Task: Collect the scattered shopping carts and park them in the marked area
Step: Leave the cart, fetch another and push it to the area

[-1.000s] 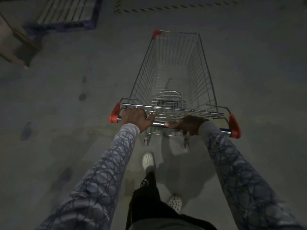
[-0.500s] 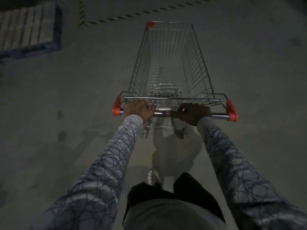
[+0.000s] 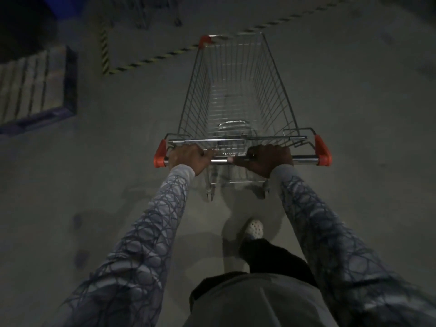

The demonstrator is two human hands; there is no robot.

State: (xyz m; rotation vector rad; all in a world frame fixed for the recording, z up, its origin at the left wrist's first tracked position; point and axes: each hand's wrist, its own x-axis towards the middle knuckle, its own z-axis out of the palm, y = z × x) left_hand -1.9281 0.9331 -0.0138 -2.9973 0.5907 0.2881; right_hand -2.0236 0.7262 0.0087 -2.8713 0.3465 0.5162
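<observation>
The left hand (image 3: 187, 156) and right hand (image 3: 267, 159) are both wrapped around the metal handle bar (image 3: 221, 160) of a shopping cart (image 3: 236, 95), arms stretched forward in patterned grey sleeves (image 3: 151, 232). The wire basket holds nothing; a folded child seat flap lies at its near end. The cart is silver wire with orange caps on the handle ends and an orange front corner. It stands on the concrete floor (image 3: 118, 161), its nose touching a yellow-black striped line (image 3: 151, 60). A pallet (image 3: 35, 86) lies well to the left.
</observation>
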